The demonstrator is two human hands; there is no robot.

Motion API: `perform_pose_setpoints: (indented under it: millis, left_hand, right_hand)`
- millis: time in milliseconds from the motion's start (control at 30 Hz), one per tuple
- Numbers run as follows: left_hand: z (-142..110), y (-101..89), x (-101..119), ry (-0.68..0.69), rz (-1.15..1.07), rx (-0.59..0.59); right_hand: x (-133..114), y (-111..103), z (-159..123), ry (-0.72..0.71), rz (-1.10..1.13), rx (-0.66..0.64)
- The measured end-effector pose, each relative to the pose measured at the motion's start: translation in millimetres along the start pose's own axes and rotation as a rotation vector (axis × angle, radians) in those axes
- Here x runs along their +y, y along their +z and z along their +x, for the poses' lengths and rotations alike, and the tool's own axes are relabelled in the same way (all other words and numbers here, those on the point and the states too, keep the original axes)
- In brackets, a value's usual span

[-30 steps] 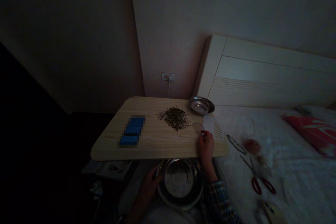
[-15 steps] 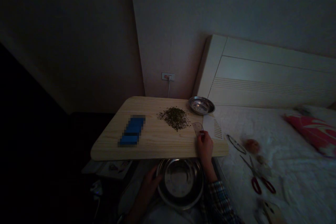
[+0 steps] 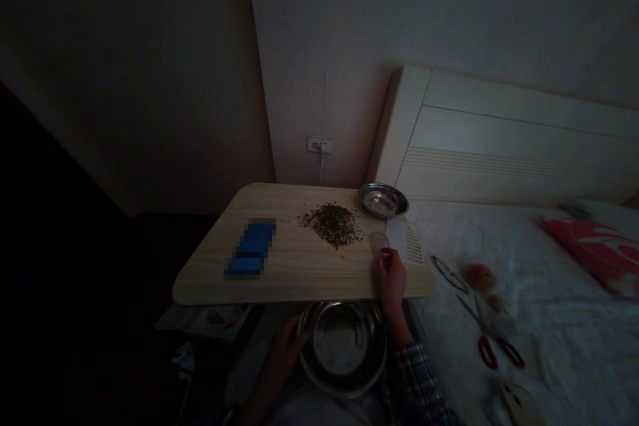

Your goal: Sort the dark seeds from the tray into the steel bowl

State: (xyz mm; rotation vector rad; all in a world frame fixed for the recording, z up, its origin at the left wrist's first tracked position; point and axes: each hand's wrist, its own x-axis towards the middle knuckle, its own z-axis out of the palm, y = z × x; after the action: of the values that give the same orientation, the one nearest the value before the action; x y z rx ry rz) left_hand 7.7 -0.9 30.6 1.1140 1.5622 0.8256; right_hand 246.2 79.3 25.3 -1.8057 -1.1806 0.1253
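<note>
The room is dim. My right hand [image 3: 390, 279] rests on the right end of a light wooden board [image 3: 279, 269], fingers pinched on a small clear plastic cup [image 3: 378, 241]. A pile of small dark seeds [image 3: 332, 222] lies just left of the cup. My left hand [image 3: 282, 349] grips the left rim of a large steel bowl [image 3: 343, 346] held in my lap, below the board's front edge. The bowl's inside looks bare.
A small steel dish [image 3: 383, 200] sits at the board's far right corner. A blurred blue patch [image 3: 251, 249] lies on the board's left. On the white bed [image 3: 524, 319] lie red-handled scissors [image 3: 492, 339], a brownish lump [image 3: 479, 275] and a red pillow [image 3: 594, 249].
My right hand with the small cup has shifted slightly forward on the board. The left hand and the bowl have stayed put.
</note>
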Motion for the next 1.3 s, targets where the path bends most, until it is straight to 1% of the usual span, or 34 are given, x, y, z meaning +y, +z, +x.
perform_pose_setpoints:
  millis: [233, 333, 500, 600, 767, 900, 1067, 1200, 1300]
  left_hand:
    - [10.1, 2.0, -20.1, 0.068, 0.022, -0.023]
    - [15.3, 3.5, -31.0, 0.096, 0.04, -0.054]
    - [19.8, 4.9, -42.1, 0.08, 0.062, -0.007]
    - [21.2, 5.1, -41.3, 0.093, 0.067, -0.022]
    - [18.5, 4.1, -32.5, 0.091, 0.077, -0.036]
    - [9.2, 2.3, -18.9, 0.079, 0.022, -0.007]
    - [0.3, 0.3, -2.5, 0.053, 0.009, -0.016]
    - [2.3, 0.5, -6.8, 0.062, 0.003, -0.004]
    - [6.4, 1.3, -14.2, 0.092, 0.001, -0.039]
  right_hand:
    - [-1.5, 1.4, -1.3, -0.042, -0.055, -0.015]
    - [-1.5, 1.8, -1.5, -0.045, -0.07, -0.018]
    - [0.5, 3.3, -0.5, -0.05, -0.056, -0.017]
    - [1.0, 3.0, -0.1, -0.031, -0.043, -0.007]
    - [-0.6, 1.9, -1.0, -0.027, -0.062, -0.017]
    - [-2.4, 1.5, -1.9, -0.042, -0.073, -0.046]
    - [-4.8, 0.7, -2.0, -0.06, -0.07, -0.068]
    - [-4.1, 0.7, -1.3, -0.056, -0.054, -0.064]
    - [-1.5, 1.9, -0.5, -0.043, -0.01, -0.018]
